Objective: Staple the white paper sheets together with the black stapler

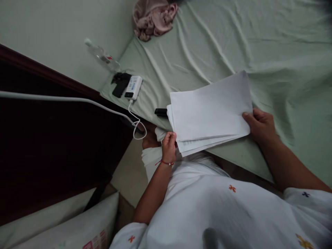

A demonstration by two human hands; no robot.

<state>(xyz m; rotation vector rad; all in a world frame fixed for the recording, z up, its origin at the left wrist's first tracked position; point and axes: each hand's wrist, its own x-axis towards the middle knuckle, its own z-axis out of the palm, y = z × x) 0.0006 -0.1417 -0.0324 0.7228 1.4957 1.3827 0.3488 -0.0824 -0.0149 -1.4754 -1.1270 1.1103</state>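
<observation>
A stack of white papers (pixel 210 112) is held over the edge of a pale green cloth (pixel 290 69), pinched near its lower left corner by the left hand (pixel 169 146) and along its right edge by the right hand (pixel 263 126). A black object (pixel 161 112), not clearly identifiable, is partly hidden behind the stack.

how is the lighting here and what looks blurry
Head view: dim, soft light, the dark panel nearly black; head view: the clear bottle looks smeared; head view: no harsh glare on the top sheet, print on a lower sheet too faint to read.
</observation>
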